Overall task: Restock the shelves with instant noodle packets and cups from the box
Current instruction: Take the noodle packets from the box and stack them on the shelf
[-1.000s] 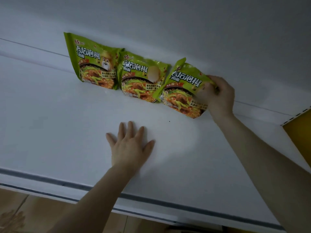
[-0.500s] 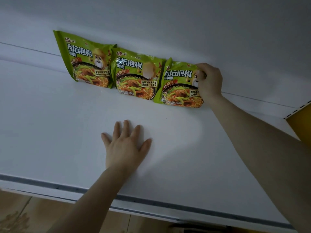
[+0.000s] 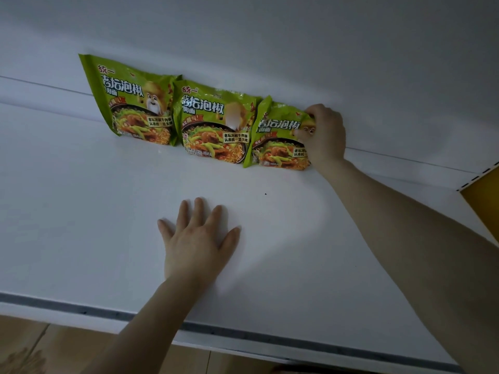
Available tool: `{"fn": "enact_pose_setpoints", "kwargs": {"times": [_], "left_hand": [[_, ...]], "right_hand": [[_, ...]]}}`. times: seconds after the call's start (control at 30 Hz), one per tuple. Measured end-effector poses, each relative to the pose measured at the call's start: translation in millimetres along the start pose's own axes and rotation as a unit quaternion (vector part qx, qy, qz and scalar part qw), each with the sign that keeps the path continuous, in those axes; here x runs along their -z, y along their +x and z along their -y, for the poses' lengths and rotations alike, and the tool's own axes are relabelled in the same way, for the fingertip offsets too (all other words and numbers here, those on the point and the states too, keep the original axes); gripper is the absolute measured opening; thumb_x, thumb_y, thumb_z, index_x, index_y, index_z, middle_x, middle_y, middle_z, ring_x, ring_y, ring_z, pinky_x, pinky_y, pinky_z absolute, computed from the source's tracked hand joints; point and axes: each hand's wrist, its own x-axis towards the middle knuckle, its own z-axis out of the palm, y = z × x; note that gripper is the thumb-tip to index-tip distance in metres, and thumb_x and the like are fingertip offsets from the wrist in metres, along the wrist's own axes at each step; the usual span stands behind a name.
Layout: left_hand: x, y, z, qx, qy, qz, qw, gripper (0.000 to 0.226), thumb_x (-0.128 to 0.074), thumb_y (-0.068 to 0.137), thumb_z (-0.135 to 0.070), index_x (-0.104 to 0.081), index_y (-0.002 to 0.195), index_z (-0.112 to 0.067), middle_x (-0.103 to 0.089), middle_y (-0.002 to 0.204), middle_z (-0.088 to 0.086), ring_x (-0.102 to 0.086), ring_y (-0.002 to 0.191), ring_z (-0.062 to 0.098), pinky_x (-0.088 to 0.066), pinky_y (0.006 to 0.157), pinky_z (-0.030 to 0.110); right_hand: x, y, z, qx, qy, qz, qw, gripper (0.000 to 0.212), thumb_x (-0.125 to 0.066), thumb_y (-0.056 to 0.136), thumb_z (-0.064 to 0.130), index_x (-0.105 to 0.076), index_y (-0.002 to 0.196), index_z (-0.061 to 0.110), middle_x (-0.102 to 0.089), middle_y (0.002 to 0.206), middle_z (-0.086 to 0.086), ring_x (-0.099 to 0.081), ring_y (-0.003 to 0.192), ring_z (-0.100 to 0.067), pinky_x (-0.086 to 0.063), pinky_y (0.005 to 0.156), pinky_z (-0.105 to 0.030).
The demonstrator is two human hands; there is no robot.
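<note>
Three green instant noodle packets stand in a row against the back wall of a white shelf (image 3: 81,211). The left packet (image 3: 129,101) and the middle packet (image 3: 213,122) lean upright on their own. My right hand (image 3: 324,136) grips the top right corner of the right packet (image 3: 278,141), which stands upright next to the middle one. My left hand (image 3: 197,238) lies flat on the shelf in front of the packets, fingers spread, holding nothing. The box is out of view.
The shelf's front edge (image 3: 243,333) carries a grey price rail. A yellow side panel (image 3: 483,201) with a slotted white upright stands at the right end. Wooden floor (image 3: 27,346) shows below the shelf.
My right hand has turned the right packet from tilted to upright and pushed it back against the wall beside the middle packet. My left hand stays flat on the shelf.
</note>
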Motion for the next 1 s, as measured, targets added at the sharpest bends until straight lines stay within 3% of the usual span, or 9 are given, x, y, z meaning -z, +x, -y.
{"fn": "enact_pose_setpoints", "kwargs": {"times": [0.1, 0.43, 0.57, 0.63, 0.73, 0.87, 1.0], "left_hand": [[0.4, 0.2, 0.1, 0.000, 0.002, -0.003, 1.000, 0.076, 0.008, 0.073, -0.066, -0.026, 0.134, -0.035, -0.018, 0.151, 0.001, -0.007, 0.142, 0.027, -0.016, 0.108, 0.057], [1.1, 0.1, -1.2, 0.001, -0.001, -0.006, 1.000, 0.074, 0.004, 0.075, -0.067, -0.027, 0.134, -0.035, -0.019, 0.151, 0.002, -0.008, 0.142, 0.028, -0.016, 0.107, 0.057], [1.7, 0.5, -2.3, -0.012, 0.005, -0.016, 1.000, 0.069, -0.006, 0.080, -0.063, -0.043, 0.126, -0.027, -0.032, 0.144, 0.012, -0.021, 0.137, 0.035, -0.020, 0.104, 0.060], [2.4, -0.6, -4.4, -0.042, 0.004, -0.041, 0.998, 0.062, -0.019, 0.086, -0.054, -0.056, 0.118, -0.016, -0.044, 0.136, 0.021, -0.035, 0.131, 0.042, -0.025, 0.101, 0.065], [6.8, -7.1, -11.5, -0.131, 0.017, -0.105, 0.986, 0.050, -0.032, 0.087, -0.038, -0.069, 0.101, -0.007, -0.063, 0.117, 0.020, -0.056, 0.114, 0.041, -0.037, 0.091, 0.066], [22.4, -17.3, -28.5, -0.199, -0.010, -0.155, 0.968, 0.043, -0.039, 0.086, -0.032, -0.072, 0.094, -0.006, -0.070, 0.103, 0.016, -0.064, 0.103, 0.035, -0.045, 0.088, 0.059], [33.3, -34.7, -38.2, -0.243, -0.040, -0.176, 0.953, 0.039, -0.041, 0.085, -0.029, -0.073, 0.086, -0.007, -0.073, 0.087, 0.011, -0.069, 0.091, 0.029, -0.050, 0.085, 0.051]], "right_hand": [[-7.2, 2.1, 2.2, -0.009, -0.022, 0.005, 1.000, 0.036, -0.060, 0.086, 0.025, -0.053, 0.119, 0.014, -0.056, 0.119, -0.007, -0.044, 0.117, -0.026, -0.036, 0.090, -0.033], [-9.4, 0.0, 2.9, -0.025, -0.059, -0.015, 0.998, 0.052, -0.061, 0.085, 0.031, -0.044, 0.131, 0.011, -0.042, 0.136, -0.008, -0.037, 0.129, -0.026, -0.031, 0.106, -0.037], [-6.1, -9.5, 2.4, -0.016, -0.038, -0.024, 0.999, 0.051, -0.055, 0.089, 0.029, -0.042, 0.134, 0.011, -0.040, 0.143, -0.007, -0.033, 0.135, -0.024, -0.027, 0.111, -0.041], [-3.6, -17.7, 2.4, -0.010, -0.029, -0.019, 0.999, 0.044, -0.050, 0.092, 0.029, -0.046, 0.132, 0.011, -0.041, 0.144, -0.007, -0.032, 0.136, -0.024, -0.025, 0.112, -0.044], [3.0, -32.1, 4.3, 0.016, -0.005, -0.036, 0.999, 0.037, -0.047, 0.091, 0.027, -0.054, 0.122, 0.007, -0.050, 0.137, -0.010, -0.040, 0.131, -0.027, -0.029, 0.109, -0.049], [20.4, -48.7, 10.6, 0.014, 0.015, -0.060, 0.998, 0.038, -0.050, 0.091, 0.024, -0.053, 0.125, 0.006, -0.050, 0.136, -0.011, -0.040, 0.131, -0.028, -0.030, 0.110, -0.044], [39.8, -78.4, 20.8, 0.017, 0.028, -0.070, 0.997, 0.031, -0.050, 0.087, 0.018, -0.060, 0.112, 0.002, -0.062, 0.115, -0.015, -0.052, 0.113, -0.032, -0.040, 0.095, -0.037]]}}
